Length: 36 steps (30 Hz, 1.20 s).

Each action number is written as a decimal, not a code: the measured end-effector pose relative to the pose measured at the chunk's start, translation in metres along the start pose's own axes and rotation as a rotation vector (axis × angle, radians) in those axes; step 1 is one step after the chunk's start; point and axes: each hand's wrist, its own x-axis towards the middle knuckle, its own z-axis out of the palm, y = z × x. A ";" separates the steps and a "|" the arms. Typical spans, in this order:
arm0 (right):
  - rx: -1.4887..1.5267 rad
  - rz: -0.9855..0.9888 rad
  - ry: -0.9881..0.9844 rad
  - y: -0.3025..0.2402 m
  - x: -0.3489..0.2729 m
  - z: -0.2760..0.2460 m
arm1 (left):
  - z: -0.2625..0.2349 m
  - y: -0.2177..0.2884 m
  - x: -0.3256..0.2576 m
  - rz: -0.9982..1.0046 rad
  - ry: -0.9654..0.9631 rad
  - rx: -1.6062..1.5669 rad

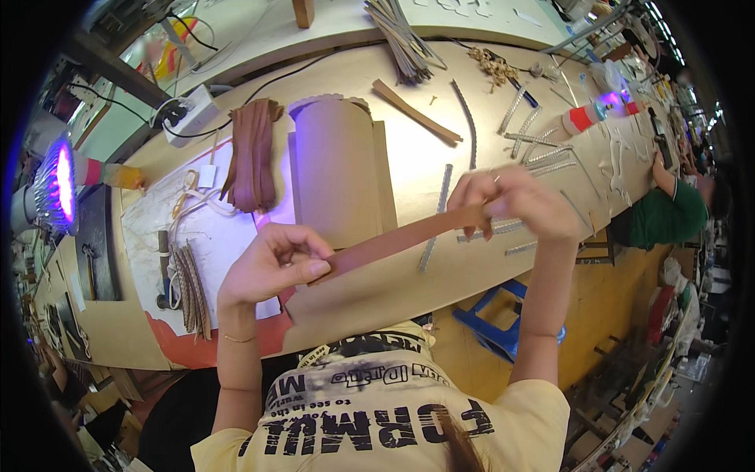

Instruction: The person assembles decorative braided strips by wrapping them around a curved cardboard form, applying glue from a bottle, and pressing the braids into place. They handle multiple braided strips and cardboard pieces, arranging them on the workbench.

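A flat brown leather strip is stretched between my two hands above the near part of the bench, its right end higher than its left. My left hand pinches one end between thumb and fingers. The other end is gripped by my right hand, whose fingers curl over it. Behind the strip stands a wide tan curved form on a board. To its left lies a bundle of brown leather strips, and a single loose brown strip rests farther back.
Silvery braided pieces lie scattered at right. A lit lamp and a power strip are at left, near braided cords on white paper. A bundle of thin strips sits at the back. A blue stool stands below the bench edge.
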 end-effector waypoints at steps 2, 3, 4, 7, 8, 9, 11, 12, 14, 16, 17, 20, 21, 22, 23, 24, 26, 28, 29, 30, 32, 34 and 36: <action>-0.061 0.159 0.105 0.033 -0.014 0.016 | -0.003 -0.003 -0.002 0.052 0.065 0.302; -0.103 0.281 0.163 0.046 -0.022 0.024 | -0.003 -0.004 -0.002 0.079 0.098 0.454; -0.233 0.303 0.191 0.056 -0.033 0.030 | -0.001 -0.006 -0.002 0.163 0.138 0.530; -0.572 0.429 0.283 0.075 -0.056 0.047 | 0.005 -0.002 -0.005 0.294 0.166 0.664; -0.623 0.428 0.314 0.079 -0.060 0.054 | 0.002 0.007 -0.010 0.255 0.108 0.650; -0.678 0.483 0.343 0.081 -0.064 0.060 | 0.000 0.015 -0.015 0.241 0.051 0.625; -0.914 0.361 0.340 0.091 -0.061 0.077 | -0.002 0.023 -0.019 0.129 0.097 0.673; -1.071 0.267 0.334 0.098 -0.054 0.085 | -0.005 0.025 -0.019 0.087 0.147 0.693; -1.275 0.077 0.303 0.113 -0.042 0.093 | -0.010 0.025 -0.012 0.078 0.247 0.731; -1.335 -0.077 0.259 0.127 -0.034 0.089 | -0.015 0.018 0.003 0.151 0.341 0.677; -1.361 -0.154 0.229 0.133 -0.031 0.086 | -0.018 0.014 0.010 0.200 0.389 0.652; -1.485 -0.325 0.104 0.148 -0.021 0.076 | -0.026 0.000 0.025 0.198 0.491 0.558; -1.508 -0.368 0.093 0.151 -0.017 0.072 | -0.028 -0.005 0.028 0.173 0.537 0.536; -1.520 -0.421 0.085 0.153 -0.013 0.070 | -0.030 -0.010 0.030 0.172 0.510 0.519; -1.552 -0.459 0.066 0.152 -0.010 0.068 | -0.031 -0.016 0.030 0.229 0.489 0.457; -1.400 -0.466 0.145 0.149 -0.008 0.065 | -0.030 -0.023 0.031 0.233 0.496 0.403; -1.127 -0.479 0.289 0.135 -0.002 0.059 | -0.032 -0.033 0.032 0.275 0.503 0.310; -0.691 -0.287 0.372 0.109 0.002 0.052 | -0.032 -0.040 0.031 0.298 0.538 0.229; -0.471 -0.205 0.415 0.093 0.005 0.047 | -0.032 -0.043 0.031 0.322 0.551 0.183; -0.381 -0.142 0.417 0.076 0.012 0.038 | -0.033 -0.044 0.031 0.327 0.577 0.113; -0.070 -0.012 0.369 0.040 0.031 0.024 | -0.032 -0.045 0.030 0.365 0.580 0.067; 0.128 0.001 0.249 0.008 0.054 0.015 | -0.030 -0.046 0.028 0.382 0.600 0.001; 0.086 0.009 0.207 -0.015 0.083 0.015 | -0.028 -0.048 0.027 0.392 0.611 -0.090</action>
